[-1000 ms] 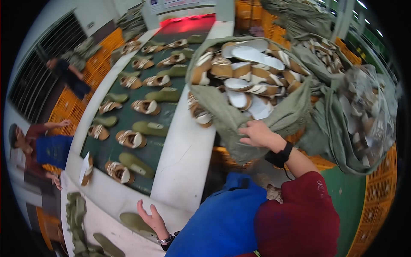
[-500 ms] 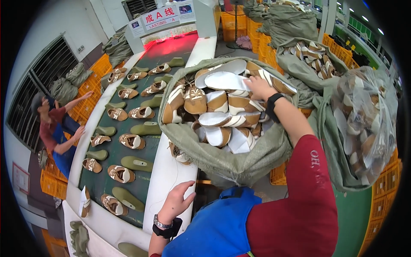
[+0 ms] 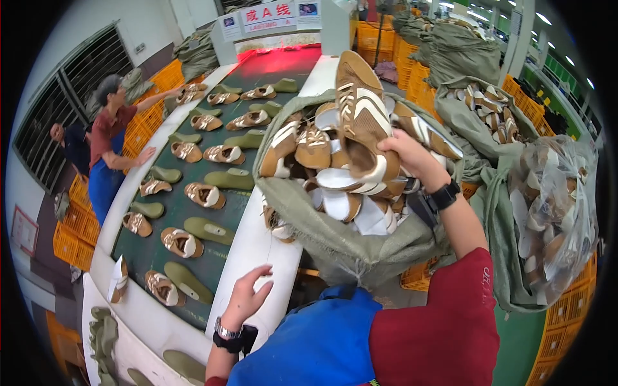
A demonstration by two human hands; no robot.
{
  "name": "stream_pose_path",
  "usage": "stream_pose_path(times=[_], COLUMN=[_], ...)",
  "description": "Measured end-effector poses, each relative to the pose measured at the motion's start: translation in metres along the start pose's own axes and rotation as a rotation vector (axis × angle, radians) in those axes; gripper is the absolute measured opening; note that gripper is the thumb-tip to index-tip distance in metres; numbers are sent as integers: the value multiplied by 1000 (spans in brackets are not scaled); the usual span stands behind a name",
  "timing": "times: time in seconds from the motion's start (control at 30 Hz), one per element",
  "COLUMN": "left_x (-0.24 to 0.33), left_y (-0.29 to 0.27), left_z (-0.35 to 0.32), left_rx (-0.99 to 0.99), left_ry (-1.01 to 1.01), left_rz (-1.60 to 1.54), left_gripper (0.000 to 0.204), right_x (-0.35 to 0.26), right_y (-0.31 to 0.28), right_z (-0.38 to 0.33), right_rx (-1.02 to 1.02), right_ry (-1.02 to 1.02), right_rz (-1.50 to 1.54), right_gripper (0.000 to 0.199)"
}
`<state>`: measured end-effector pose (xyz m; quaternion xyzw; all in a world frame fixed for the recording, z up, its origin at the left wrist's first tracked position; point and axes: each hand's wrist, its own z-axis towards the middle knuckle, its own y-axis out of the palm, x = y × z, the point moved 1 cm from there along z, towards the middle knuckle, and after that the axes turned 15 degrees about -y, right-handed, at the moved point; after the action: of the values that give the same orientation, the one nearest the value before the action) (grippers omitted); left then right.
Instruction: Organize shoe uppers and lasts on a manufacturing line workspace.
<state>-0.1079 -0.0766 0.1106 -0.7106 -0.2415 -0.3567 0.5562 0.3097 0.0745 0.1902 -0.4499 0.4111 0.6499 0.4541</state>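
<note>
My right hand (image 3: 412,154) grips a brown sneaker (image 3: 364,106) with white stripes by its heel end and holds it toe-up above an open green woven sack (image 3: 360,251). More brown-and-white shoes and white soles fill the sack beneath it. Over the white rail (image 3: 264,260) of the conveyor, my left hand (image 3: 248,296) hangs with its fingers apart and nothing in them. On the dark green belt (image 3: 241,202), brown sneakers stand in rows beside olive-green shoe lasts (image 3: 187,282).
A co-worker (image 3: 112,141) reaches over the belt's far left side, with another person (image 3: 69,145) behind. To my right hangs a clear plastic bag (image 3: 553,212) of shoes. Orange crates (image 3: 74,244) and full sacks (image 3: 454,51) line both sides. Lasts (image 3: 103,338) lie in a white tray at lower left.
My right hand has drawn a sneaker up out of the sack. My left hand stays over the rail. The co-worker has moved farther up the belt, and a second person now shows behind.
</note>
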Motion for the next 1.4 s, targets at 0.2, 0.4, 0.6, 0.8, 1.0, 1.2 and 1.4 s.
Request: stream_pose_path(times=[0.2, 0.4, 0.6, 0.8, 1.0, 1.2, 1.4], left_x=[43, 22, -59, -150, -272, -373, -224], left_y=[-12, -37, -71, -81, -201, -153, -123], left_z=[-4, -29, -77, -135, -201, -188, -145], left_rx=[-71, -197, 277, 388, 1073, 1093, 567], left_ry=[91, -143, -249, -428, -543, -655, -645], left_rz=[-444, -1377, -1412, -1573, -1281, -1800, -1295], left_gripper=[78, 56, 43, 40, 54, 43, 32], right_x=[37, 97, 87, 138, 119, 72, 77], right_y=[147, 248, 338, 371, 311, 168, -20], right_z=[-48, -73, -65, -99, -97, -60, 11], right_rx=[-227, -337, -548, -835, -507, -41, 6], right_ry=[230, 453, 334, 266, 316, -151, 50], right_rz=[851, 815, 361, 54, -48, -556, -1436], right_gripper=[52, 50, 59, 67, 52, 34, 28])
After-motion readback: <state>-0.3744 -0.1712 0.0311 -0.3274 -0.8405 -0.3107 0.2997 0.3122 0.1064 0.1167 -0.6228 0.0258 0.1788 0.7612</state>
